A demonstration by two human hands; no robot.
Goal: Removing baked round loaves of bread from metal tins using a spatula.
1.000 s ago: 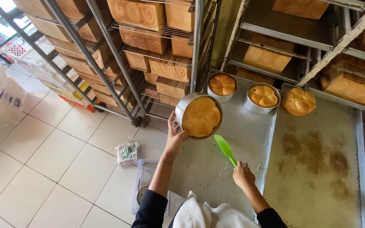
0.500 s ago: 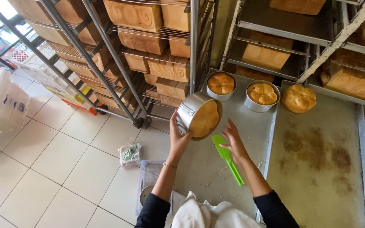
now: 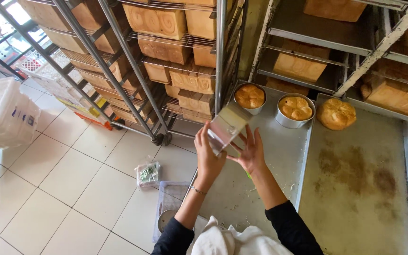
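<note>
Baking tin (image 3: 227, 126), tipped on its side, mouth toward the table (image 3: 279, 156); I see left hand (image 3: 208, 158) grasping it, right hand (image 3: 250, 151) spread open beneath.

The person wears a black top with long sleeves (image 3: 286, 225) pushed up to about the elbow, so both forearms are bare. A thin bracelet (image 3: 197, 190) sits on the left wrist. A white cloth (image 3: 232, 242) covers the chest.
</note>
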